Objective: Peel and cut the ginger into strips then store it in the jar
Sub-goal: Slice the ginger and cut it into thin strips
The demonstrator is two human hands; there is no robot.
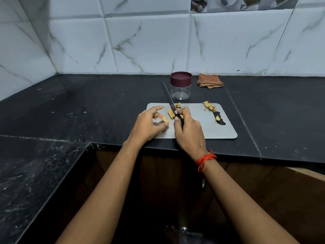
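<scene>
Head view: left hand (146, 124) pinches a ginger piece (165, 120); right hand (189, 132) grips the knife (169, 99) beside it.

No readable text or labels.

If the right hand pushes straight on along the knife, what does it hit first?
Most likely the ginger pieces lying on the cutting board just ahead of the right hand; further on stands the jar, though the knife tip seems to pass left of it. Depth is unclear.
</scene>
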